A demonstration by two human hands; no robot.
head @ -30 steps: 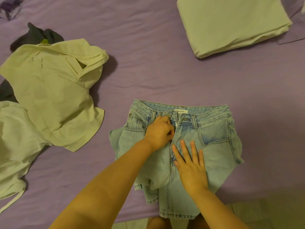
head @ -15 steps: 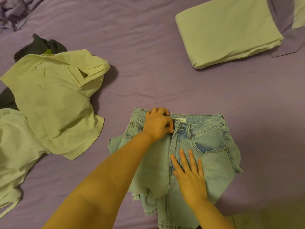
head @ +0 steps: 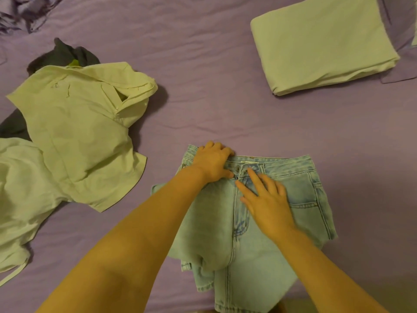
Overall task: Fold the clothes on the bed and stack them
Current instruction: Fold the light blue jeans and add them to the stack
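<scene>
- Purple bedsheet (head: 225, 91) across the whole view, lightly wrinkled.
- Light-blue jeans (head: 300, 188) at 6 o'clock, waistband toward 12, lower part bunched and folded under near the bottom edge.
- Left hand (head: 212, 163) on the waistband's left end, fingers curled over the top edge, thumb near the button; gripped the denim there.
- Right hand (head: 266, 199) flat on the fly just right of the left hand, fingers straight and spread, pressed on the cloth without clutching it.
- Crumpled pale-green shirt (head: 79, 132) at 9 o'clock, well apart from the jeans, on top of a dark garment (head: 65, 53) that peeked out at 10 o'clock.
- Second pale garment (head: 20, 188) at 8 o'clock, partly under the shirt's edge.
- Folded pale-green piece (head: 320, 41) at 1 o'clock, neat and rectangular, well apart from the jeans.
- Rumpled purple fabric (head: 18, 12) at 11 o'clock, in the far corner.
</scene>
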